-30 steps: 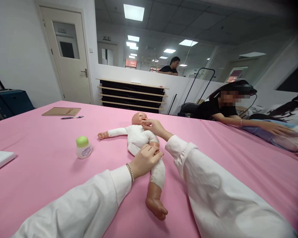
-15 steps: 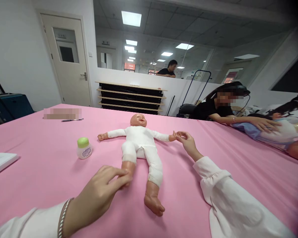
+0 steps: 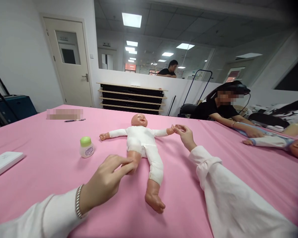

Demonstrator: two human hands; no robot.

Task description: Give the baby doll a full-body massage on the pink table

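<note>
A baby doll in white cloth lies on its back on the pink-covered table, its head away from me. My left hand is closed around the doll's foot on the left side of the view, and that leg is bent and lifted. With thumb and fingertips, my right hand pinches the doll's hand on the right, the arm stretched outward. The doll's other leg lies straight towards me, its bare foot on the cloth. Its other arm rests out to the left.
Left of the doll stands a small jar with a green lid. A white box lies at the left and a pen further back. At right, another person handles a second doll.
My left hand has pushed the doll's foot up towards its body, bending the leg more. My right hand has shifted slightly with the doll's arm. At right, the other person's hands have moved.
</note>
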